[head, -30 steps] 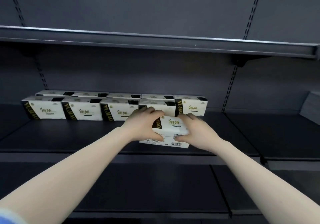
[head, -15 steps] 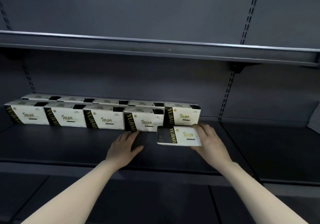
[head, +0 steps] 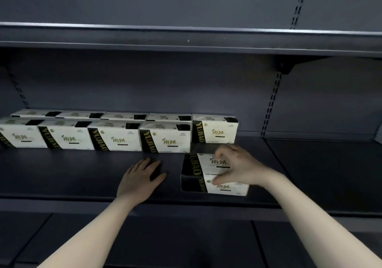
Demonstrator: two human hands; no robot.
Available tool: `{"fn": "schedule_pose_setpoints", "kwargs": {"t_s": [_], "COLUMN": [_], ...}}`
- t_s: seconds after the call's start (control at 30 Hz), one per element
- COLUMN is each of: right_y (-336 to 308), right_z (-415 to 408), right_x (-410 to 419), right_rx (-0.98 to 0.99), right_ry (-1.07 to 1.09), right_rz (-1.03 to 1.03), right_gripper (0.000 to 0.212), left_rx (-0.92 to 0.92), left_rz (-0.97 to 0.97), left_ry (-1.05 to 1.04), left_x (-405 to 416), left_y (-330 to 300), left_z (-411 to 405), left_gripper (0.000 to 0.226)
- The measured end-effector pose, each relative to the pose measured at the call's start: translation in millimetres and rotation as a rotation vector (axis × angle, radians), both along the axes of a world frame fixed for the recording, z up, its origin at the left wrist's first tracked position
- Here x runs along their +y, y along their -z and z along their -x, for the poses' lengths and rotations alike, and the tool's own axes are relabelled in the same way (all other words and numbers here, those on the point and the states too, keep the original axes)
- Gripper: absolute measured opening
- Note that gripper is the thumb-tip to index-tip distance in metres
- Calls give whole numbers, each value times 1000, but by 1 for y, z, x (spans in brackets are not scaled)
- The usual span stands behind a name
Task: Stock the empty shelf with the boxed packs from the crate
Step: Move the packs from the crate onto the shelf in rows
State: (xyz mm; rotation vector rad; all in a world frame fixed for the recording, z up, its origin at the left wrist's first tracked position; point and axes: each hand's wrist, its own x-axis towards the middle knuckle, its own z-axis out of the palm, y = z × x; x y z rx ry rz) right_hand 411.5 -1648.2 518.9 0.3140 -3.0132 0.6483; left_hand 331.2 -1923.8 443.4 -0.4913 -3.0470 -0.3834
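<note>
A white boxed pack with a black band (head: pixel 198 170) lies on the dark shelf (head: pixel 82 176), near its front edge. My right hand (head: pixel 237 168) grips it from the right, thumb on the front face and fingers over the top. My left hand (head: pixel 140 176) rests flat on the shelf to the pack's left, fingers straight, holding nothing. Behind them, two rows of the same packs (head: pixel 115 135) stand along the shelf's back, and one more pack (head: pixel 215 131) ends the back row on the right. The crate is out of view.
An upper shelf (head: pixel 186 38) overhangs the packs. A slotted upright (head: pixel 270 104) and a seam divide this shelf from the bare neighbouring bay (head: pixel 326 170) on the right. A lower shelf (head: pixel 165 243) lies below my forearms.
The pack went from both hands down onto the shelf. My left hand let go and settled flat on the shelf. My right hand now grips the pack from above and in front.
</note>
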Motion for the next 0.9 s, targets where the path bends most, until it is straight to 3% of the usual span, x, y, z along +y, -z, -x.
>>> {"fn": "schedule_pose_setpoints", "kwargs": {"t_s": [0.1, 0.2, 0.37, 0.5, 0.6, 0.67, 0.77, 0.9], "right_y": [-13, -15, -5, 14, 34, 44, 57, 66], "right_z": [17, 23, 26, 32, 30, 21, 8, 14], "right_x": [-4, -8, -6, 2, 4, -1, -6, -8], "right_rx": [-276, -283, 73, 470, 586, 641, 723, 781], "right_ry": [-17, -53, 21, 135, 147, 138, 150, 198], "right_rz": [90, -18, -284, -540, -441, -355, -365, -370], "right_gripper": [105, 111, 107, 120, 115, 99, 80, 77], "left_rx": [2, 6, 19, 18, 17, 13, 20, 27], "left_rz": [-1, -12, -26, -38, -40, -48, -53, -49], "left_ry": [0, -2, -2, -3, -5, -5, -7, -12], "left_x": [1, 0, 0, 0, 0, 0, 0, 1], "left_y": [0, 0, 1, 0, 0, 0, -1, -1], "left_z": [0, -1, 1, 0, 0, 0, 0, -1], "left_gripper": [61, 60, 60, 60, 60, 60, 60, 60]}}
